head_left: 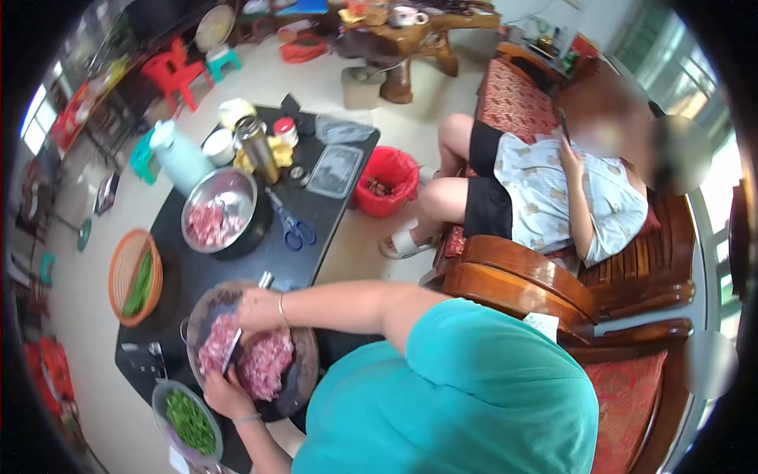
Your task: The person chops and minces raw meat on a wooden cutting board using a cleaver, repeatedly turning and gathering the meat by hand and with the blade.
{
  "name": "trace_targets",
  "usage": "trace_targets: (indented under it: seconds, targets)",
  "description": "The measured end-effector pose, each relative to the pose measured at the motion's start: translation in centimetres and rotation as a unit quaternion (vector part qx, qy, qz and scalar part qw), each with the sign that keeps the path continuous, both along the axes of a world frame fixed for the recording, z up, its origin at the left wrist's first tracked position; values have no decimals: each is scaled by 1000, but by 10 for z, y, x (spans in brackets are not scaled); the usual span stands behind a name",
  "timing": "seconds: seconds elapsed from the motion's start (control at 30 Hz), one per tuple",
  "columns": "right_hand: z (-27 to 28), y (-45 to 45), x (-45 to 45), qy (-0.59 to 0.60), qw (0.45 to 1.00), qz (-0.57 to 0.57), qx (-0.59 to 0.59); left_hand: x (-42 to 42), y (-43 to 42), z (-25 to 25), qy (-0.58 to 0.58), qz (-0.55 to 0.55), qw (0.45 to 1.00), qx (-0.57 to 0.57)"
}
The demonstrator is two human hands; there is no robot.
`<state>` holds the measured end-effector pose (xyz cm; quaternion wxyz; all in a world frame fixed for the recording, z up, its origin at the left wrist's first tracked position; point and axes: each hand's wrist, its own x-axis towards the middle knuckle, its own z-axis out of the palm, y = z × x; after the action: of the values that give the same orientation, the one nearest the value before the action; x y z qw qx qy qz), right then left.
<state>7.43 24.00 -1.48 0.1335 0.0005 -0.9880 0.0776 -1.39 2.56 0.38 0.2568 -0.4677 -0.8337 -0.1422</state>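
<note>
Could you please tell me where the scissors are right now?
In the head view, the blue-handled scissors lie on the black table, just right of the metal bowl.

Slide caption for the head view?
Left hand and right hand, a blade between them, over chopped meat on a round board; greens alongside.

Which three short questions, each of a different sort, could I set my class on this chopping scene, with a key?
1. True or false: the blue-handled scissors lie inside the orange basket.
2. Multiple choice: what is in the bowl beside the left hand? A) whole eggs; B) chopped greens; C) sliced bread.
3. Fill in the gap: the minced meat lies on a round ____.

Key
1. False: the blue-handled scissors lie on the dark table.
2. B.
3. Chopping board.
</note>
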Motion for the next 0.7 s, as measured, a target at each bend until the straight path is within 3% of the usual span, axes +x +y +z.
trace_targets:
  seconds: [0.7]
  targets:
    - [13,0,4,-68,996,-8,-62,-10,-7,-15,7,6,1000,-25]
